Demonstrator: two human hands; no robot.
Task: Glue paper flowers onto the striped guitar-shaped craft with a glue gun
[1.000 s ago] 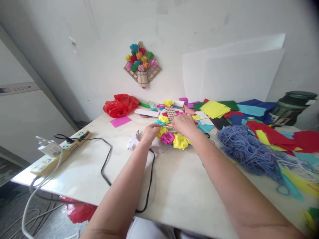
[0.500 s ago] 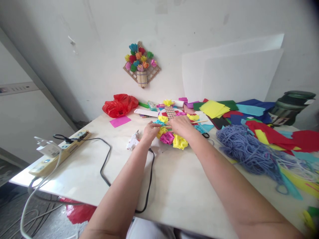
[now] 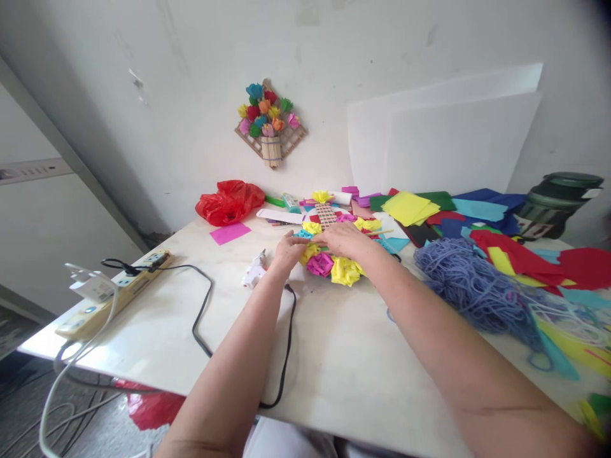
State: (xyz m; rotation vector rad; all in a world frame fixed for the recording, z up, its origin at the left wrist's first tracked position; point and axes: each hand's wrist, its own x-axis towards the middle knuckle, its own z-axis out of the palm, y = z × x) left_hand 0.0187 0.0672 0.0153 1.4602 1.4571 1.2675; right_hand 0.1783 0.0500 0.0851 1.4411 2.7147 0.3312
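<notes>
A craft of paper flowers (image 3: pixel 344 270) on a lattice of thin wooden sticks lies on the white table (image 3: pixel 344 362). My left hand (image 3: pixel 287 249) rests at its left edge, fingers curled onto a blue and a yellow flower. Over the middle of the craft lies my right hand (image 3: pixel 346 238), with its fingers closed on a thin wooden stick (image 3: pixel 384 233) that sticks out to the right. A small woven stick panel (image 3: pixel 326 215) topped by a yellow flower shows just behind my hands.
A white glue gun (image 3: pixel 254 272) with a black cable (image 3: pixel 200 312) lies left of my hands, and a power strip (image 3: pixel 119 286) sits near the left edge. Blue yarn (image 3: pixel 468 280) and coloured paper sheets (image 3: pixel 410 208) fill the right. A red bag (image 3: pixel 230 201) lies behind. A finished flower craft (image 3: pixel 270 124) hangs on the wall.
My right hand has slid a little to the left over the craft, and the stick's free end has dropped slightly. My left hand has barely moved.
</notes>
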